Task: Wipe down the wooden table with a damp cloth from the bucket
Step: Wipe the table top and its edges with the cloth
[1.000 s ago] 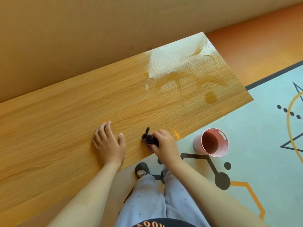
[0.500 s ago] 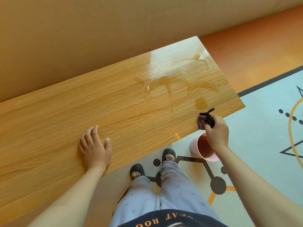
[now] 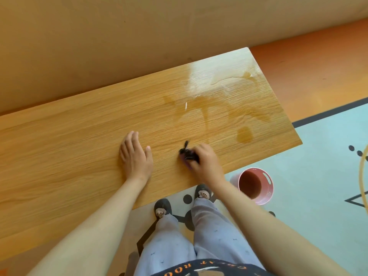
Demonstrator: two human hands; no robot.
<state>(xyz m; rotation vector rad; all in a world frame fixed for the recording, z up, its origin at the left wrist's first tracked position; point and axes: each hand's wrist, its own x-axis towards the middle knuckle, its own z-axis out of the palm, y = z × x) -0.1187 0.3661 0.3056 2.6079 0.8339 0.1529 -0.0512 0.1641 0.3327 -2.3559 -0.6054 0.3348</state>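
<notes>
The wooden table (image 3: 69,156) runs across the view, with wet streaks and a shiny damp patch (image 3: 219,92) on its right part. My right hand (image 3: 205,160) grips a small dark, bunched cloth (image 3: 187,153) and presses it on the table near the front edge. My left hand (image 3: 135,158) lies flat on the wood, fingers spread, just left of the cloth. A pink bucket (image 3: 266,194) with brownish water stands on the floor to the right of my legs, below the table's front edge.
A tan wall (image 3: 119,46) backs the table. The floor to the right is orange, then a pale blue mat (image 3: 318,196) with black and yellow shapes. My legs and slippers (image 3: 163,208) stand at the table's front edge.
My right hand swept the cloth out to the table's right front corner above the bucket, then back left to the middle. My left hand stayed flat on the table.
</notes>
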